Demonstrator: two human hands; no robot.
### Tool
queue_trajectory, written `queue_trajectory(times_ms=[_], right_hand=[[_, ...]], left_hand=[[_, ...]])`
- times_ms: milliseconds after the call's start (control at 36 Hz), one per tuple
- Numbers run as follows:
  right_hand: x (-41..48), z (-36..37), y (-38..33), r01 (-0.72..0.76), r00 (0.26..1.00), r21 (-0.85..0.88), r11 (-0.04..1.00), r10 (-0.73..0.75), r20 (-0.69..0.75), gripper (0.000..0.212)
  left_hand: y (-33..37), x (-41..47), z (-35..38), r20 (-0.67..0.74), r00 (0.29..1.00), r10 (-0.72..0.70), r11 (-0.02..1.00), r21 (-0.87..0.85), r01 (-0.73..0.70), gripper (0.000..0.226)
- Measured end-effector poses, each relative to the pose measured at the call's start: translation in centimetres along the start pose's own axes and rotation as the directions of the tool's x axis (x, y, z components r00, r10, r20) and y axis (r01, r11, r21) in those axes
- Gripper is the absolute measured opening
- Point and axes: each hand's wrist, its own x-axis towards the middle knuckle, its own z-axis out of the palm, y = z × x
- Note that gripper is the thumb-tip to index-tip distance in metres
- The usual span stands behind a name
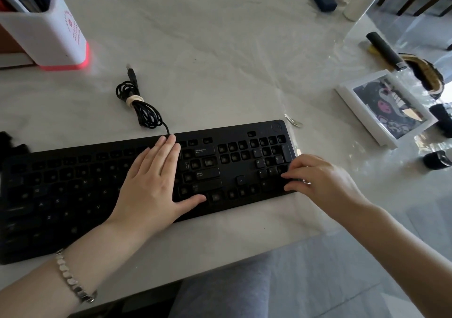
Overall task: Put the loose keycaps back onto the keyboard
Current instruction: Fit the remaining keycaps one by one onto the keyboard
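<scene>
A black keyboard point(73, 195) lies across a white marbled table point(220, 48). Many sockets in its right half and number pad point(264, 154) stand bare without caps. My left hand point(151, 185) rests flat on the middle of the keyboard, fingers straight and thumb spread. At the number pad's lower right corner, my right hand point(318, 180) has its fingers curled. Its thumb and forefinger pinch a dark keycap point(292, 182) there that is mostly hidden. A dark heap point(9, 141), perhaps loose keycaps, sits at the left edge behind the keyboard.
The keyboard's coiled cable point(139, 105) with its USB plug lies behind it. A white holder point(49, 29) with a glowing red base stands far left. A white-framed picture point(384, 107), a black cylinder point(386, 51), a metal ring point(293, 121) and small dark objects point(437, 160) crowd the right.
</scene>
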Motion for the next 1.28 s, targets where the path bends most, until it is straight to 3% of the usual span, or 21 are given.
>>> queue_trajectory(times_ms=[111, 333, 472, 639, 722, 861, 1000, 1167, 1278], right_hand=[[1.1, -0.3, -0.4, -0.025, 0.990, -0.074, 0.997, 0.036, 0.140, 0.020], [1.4, 0.1, 1.1, -0.116, 0.989, 0.188, 0.975, 0.096, 0.110, 0.007], [3.0, -0.5, 1.1, -0.258, 0.957, 0.366, 0.894, 0.186, 0.222, 0.027], [3.3, -1.2, 0.4, -0.372, 0.911, 0.311, 0.875, 0.280, 0.304, 0.025], [3.4, -1.8, -1.4, -0.314, 0.932, 0.227, 0.922, 0.253, 0.260, 0.024], [4.5, -0.8, -7.3, -0.156, 0.982, 0.321, 0.934, 0.112, 0.150, 0.008], [6.5, 1.9, -12.7, -0.008, 0.999, 0.392, 0.920, -0.014, 0.051, 0.020], [8.2, 3.9, -16.0, -0.023, 0.998, 0.299, 0.954, 0.006, 0.055, 0.036], [8.2, 4.0, -16.2, -0.003, 0.997, 0.260, 0.966, -0.018, 0.077, 0.032]], left_hand=[[0.0, 0.0, -0.1, 0.007, 1.000, 0.004, 1.000, 0.000, -0.004, 0.100], [0.1, 0.0, -0.2, 0.023, 1.000, 0.000, 1.000, -0.019, 0.000, 0.100], [0.1, 0.0, -0.4, 0.028, 1.000, 0.001, 1.000, -0.028, 0.000, 0.100], [0.1, 0.0, -0.6, 0.031, 0.999, 0.010, 0.999, -0.039, -0.008, 0.099], [-0.1, 0.0, -0.9, 0.027, 0.999, 0.024, 0.996, -0.091, -0.021, 0.098], [-1.6, -0.6, -1.4, -0.116, 0.992, -0.049, 0.980, -0.199, 0.025, 0.100], [-3.3, -1.8, -1.8, -0.125, 0.981, -0.145, 0.978, -0.170, 0.123, 0.102], [-4.1, -2.7, -2.1, -0.107, 0.988, -0.109, 0.988, -0.117, 0.096, 0.093], [-4.2, -2.6, -2.3, -0.116, 0.989, -0.087, 0.989, -0.130, 0.072, 0.092]])
